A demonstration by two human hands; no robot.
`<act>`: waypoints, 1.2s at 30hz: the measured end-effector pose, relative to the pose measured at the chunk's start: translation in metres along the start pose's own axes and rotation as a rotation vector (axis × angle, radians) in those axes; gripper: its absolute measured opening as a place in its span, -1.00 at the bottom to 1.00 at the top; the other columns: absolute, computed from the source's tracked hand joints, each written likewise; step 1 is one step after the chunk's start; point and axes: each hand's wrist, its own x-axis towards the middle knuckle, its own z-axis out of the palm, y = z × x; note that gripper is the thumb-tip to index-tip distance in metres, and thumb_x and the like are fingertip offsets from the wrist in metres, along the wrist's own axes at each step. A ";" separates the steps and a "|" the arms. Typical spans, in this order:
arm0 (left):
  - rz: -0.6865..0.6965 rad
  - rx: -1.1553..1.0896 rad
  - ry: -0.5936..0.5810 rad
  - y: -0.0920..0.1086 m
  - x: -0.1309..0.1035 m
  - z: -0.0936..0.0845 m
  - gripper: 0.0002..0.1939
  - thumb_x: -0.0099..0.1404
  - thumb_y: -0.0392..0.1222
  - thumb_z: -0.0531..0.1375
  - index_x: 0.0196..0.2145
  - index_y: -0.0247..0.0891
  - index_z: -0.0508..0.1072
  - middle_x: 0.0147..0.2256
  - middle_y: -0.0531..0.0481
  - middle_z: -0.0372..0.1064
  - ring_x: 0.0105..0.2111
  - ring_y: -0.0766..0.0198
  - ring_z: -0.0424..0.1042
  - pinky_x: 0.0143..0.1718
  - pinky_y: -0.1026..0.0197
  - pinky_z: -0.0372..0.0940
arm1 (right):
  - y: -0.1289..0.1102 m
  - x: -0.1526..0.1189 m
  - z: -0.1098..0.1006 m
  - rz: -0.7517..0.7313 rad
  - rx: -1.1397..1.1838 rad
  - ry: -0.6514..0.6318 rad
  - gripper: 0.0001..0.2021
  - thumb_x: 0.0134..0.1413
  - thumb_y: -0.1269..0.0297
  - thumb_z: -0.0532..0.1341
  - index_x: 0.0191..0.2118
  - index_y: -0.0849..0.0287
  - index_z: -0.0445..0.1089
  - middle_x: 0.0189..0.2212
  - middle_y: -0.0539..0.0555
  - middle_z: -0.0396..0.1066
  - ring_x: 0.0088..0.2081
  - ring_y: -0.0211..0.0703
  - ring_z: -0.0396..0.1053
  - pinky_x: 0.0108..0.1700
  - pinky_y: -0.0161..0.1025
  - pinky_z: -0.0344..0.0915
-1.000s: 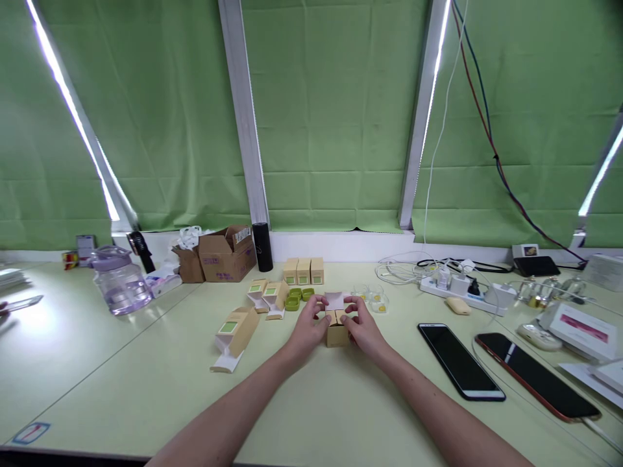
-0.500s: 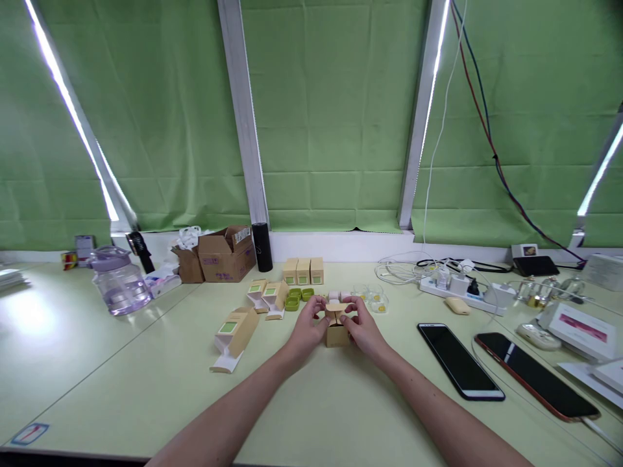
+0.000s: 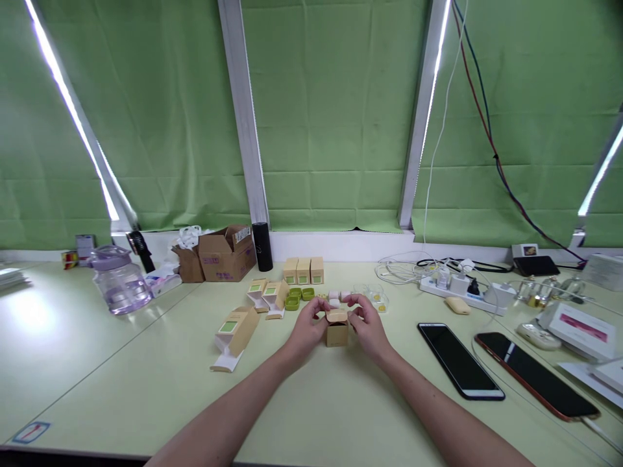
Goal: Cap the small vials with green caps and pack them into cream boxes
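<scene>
A small kraft cardboard box (image 3: 337, 335) stands upright on the table between my hands, its top flap partly raised. My left hand (image 3: 311, 322) is at the box's left side, fingers curled against it. On the right, my right hand (image 3: 364, 324) has its thumb and fingers bent near the box's upper right edge. White round pieces (image 3: 333, 296) lie just behind the box. Green square containers (image 3: 293, 299) are to the left, and clear containers with yellow spots (image 3: 378, 299) to the right.
Three closed kraft boxes (image 3: 303, 271) stand in a row at the back. Opened boxes (image 3: 239, 327) lie on the left. Farther out are a water jug (image 3: 119, 282), a brown carton (image 3: 224, 258), a black cylinder (image 3: 262, 247), a power strip (image 3: 457, 293) and phones (image 3: 460, 360).
The box's top flap has tipped down toward the opening. My right hand has shifted slightly right, away from the inner flaps. My left hand has barely moved.
</scene>
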 end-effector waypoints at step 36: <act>-0.038 -0.137 -0.026 0.005 -0.001 -0.002 -0.74 0.24 0.02 0.30 -0.24 -0.18 0.41 -0.21 -0.05 0.41 -0.17 0.15 0.39 -0.11 0.16 0.26 | -0.010 -0.006 -0.003 -0.243 -0.167 -0.060 -0.89 0.04 0.44 0.20 -0.42 0.06 0.34 -0.41 0.02 0.30 -0.42 -0.13 0.27 -0.41 -0.19 0.18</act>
